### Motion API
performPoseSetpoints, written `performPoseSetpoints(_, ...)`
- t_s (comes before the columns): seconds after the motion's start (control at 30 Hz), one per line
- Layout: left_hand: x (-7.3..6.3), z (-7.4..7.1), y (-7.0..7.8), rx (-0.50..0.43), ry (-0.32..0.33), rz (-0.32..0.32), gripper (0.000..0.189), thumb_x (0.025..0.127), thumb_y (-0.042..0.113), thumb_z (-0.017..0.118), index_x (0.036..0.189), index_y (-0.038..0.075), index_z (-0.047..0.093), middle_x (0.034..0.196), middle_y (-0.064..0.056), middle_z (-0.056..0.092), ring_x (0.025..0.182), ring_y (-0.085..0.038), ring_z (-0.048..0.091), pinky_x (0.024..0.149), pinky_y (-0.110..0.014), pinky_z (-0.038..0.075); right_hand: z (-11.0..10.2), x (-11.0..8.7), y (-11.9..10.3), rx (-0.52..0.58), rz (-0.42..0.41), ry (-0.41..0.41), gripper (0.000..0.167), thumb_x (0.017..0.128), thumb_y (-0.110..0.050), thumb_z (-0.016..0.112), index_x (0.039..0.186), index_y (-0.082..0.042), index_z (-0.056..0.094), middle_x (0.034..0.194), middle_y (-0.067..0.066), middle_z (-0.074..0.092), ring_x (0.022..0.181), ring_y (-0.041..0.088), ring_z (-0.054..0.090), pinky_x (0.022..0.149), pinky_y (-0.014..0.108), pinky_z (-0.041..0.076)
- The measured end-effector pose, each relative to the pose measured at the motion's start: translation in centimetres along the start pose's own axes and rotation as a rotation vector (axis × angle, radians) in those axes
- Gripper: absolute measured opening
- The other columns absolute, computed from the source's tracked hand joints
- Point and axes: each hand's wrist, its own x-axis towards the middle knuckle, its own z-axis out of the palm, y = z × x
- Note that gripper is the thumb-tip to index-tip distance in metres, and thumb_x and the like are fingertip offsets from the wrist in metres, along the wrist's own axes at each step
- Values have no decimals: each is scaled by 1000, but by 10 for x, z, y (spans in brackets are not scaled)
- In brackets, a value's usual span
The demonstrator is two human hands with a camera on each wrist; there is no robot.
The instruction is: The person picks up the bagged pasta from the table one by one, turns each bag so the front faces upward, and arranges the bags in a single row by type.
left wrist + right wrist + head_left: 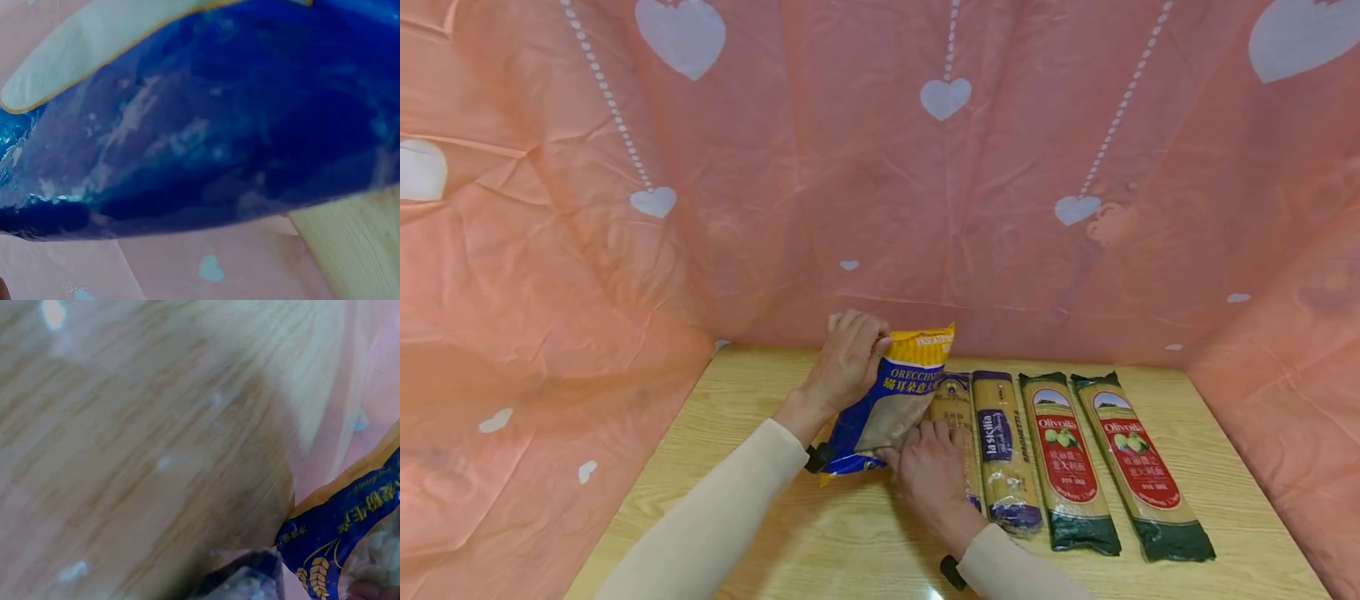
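A blue and yellow bag of orecchiette [898, 408] is tilted above the left part of the table, its printed front and clear window facing me. My left hand [850, 358] grips it by the upper left edge. Blue film of this bag [206, 137] fills most of the left wrist view. At its lower right edge is my right hand [932, 475], thumb against the bag and the other fingers bent, overlapping a brownish pasta pack [953, 400]. In the right wrist view, a fingertip lies over the window of the orecchiette bag [325, 556].
To the right lie a purple-labelled spaghetti pack [996, 433] and two red and green pasta packs, one nearer [1067, 458] and one at the far right [1138, 458]. Under them is a wooden table [715, 433]. Pink heart-patterned sheeting [850, 167] surrounds its back and sides.
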Motion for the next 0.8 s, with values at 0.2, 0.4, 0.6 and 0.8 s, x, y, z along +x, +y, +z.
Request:
performPoseSetpoints(0.2, -5, -2, -3, -16, -16, -40, 27, 113, 29, 43, 102, 7, 55, 94, -7, 60, 96, -31, 55, 85, -47, 35, 2, 1, -1, 13, -12, -5, 52, 93, -54, 73, 79, -6, 61, 80, 8, 60, 84, 30, 56, 83, 47, 43)
performPoseSetpoints(0.4, -10, -4, -9, -21, -8, -61, 17, 110, 21, 53, 102, 6, 56, 94, -8, 61, 96, -31, 55, 84, -46, 36, 9, 1, -1, 132, -27, 42, 34, 97, -33, 72, 78, -8, 58, 78, 6, 57, 80, 28, 53, 77, 44, 39)
performPoseSetpoints(0.6, -17, -9, -22, 29, -49, -124, 9, 107, 12, 59, 102, 6, 55, 93, -8, 59, 96, -32, 54, 82, -46, 34, 13, -3, 3, 216, -57, 45, 29, 100, -25, 66, 78, -10, 54, 79, 6, 56, 81, 29, 52, 77, 43, 36)
performPoseSetpoints(0.8, -35, -12, -44, 93, -148, -178, 8, 109, 12, 56, 106, 4, 56, 95, -9, 62, 93, -33, 52, 80, -45, 31, 2, -10, 4, 164, -189, 118, 31, 101, -22, 56, 74, -11, 44, 72, 4, 46, 73, 28, 45, 74, 41, 32)
